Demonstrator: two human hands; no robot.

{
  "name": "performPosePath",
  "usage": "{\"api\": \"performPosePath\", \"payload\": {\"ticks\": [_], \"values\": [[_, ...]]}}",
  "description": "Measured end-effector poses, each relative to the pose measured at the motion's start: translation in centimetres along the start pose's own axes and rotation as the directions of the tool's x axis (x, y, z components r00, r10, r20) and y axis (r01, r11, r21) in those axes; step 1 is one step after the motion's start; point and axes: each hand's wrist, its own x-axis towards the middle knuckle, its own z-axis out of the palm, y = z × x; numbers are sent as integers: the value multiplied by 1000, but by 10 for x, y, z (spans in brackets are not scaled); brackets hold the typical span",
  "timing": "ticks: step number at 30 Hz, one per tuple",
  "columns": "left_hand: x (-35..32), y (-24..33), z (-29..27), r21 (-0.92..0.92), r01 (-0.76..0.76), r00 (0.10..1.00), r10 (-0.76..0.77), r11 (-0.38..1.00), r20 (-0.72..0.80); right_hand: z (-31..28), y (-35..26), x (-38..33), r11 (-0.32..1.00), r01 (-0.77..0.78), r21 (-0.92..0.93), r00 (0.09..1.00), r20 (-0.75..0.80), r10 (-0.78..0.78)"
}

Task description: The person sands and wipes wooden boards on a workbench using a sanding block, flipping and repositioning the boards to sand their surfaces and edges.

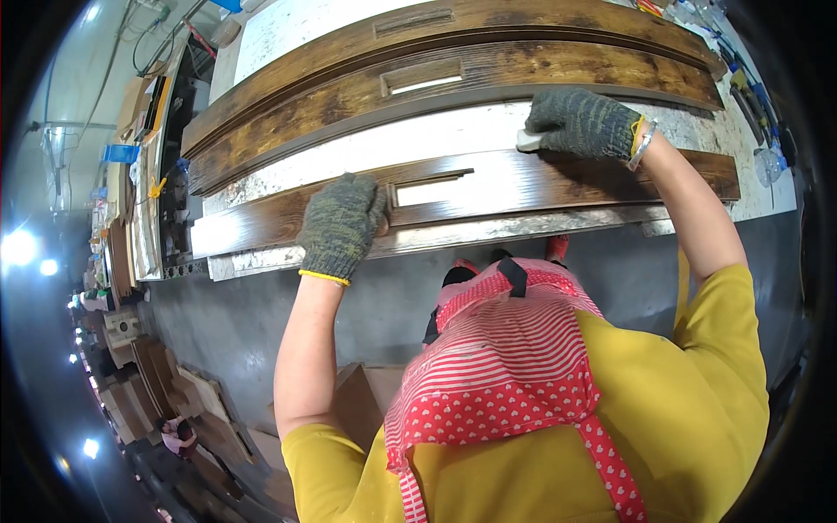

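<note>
A long dark brown stained wooden board (558, 179) with a rectangular cut-out lies across the near side of the table. My left hand (342, 222), in a dark green knitted glove with a yellow cuff, is closed on this board just left of the cut-out; its fingertips are partly hidden. A thin dark strip (436, 179) shows along the cut-out's upper edge. Gloved the same way, my right hand (580, 122) is closed around a small white block (528, 140) at the board's far edge, right of the cut-out. Most of the block is covered by the fingers.
Two more stained boards with cut-outs, a middle board (558, 74) and a far board (523, 17), lie behind on the white, paint-marked table (349, 144). Pliers (751, 105) and other tools lie at the right. Cardboard (353, 397) stands below; another person (179, 438) is far left.
</note>
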Motion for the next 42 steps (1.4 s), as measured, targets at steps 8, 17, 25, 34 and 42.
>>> {"api": "performPosePath", "payload": {"ticks": [8,17,25,34,42], "values": [[30,92,33,-93,-128,991,131,987,22,26,-10,54,932,356,69,926,-157,-343],[33,108,34,-166,236,968,-216,958,129,-17,69,-17,918,395,33,917,47,-397],[36,109,39,-159,251,965,-235,955,115,20,21,21,915,403,-12,910,-103,-402],[31,91,41,-134,19,999,-15,991,37,-26,96,-88,964,222,-144,965,-111,-238],[72,157,27,-48,96,946,-76,994,315,7,65,-44,952,299,-72,947,-97,-305]]}}
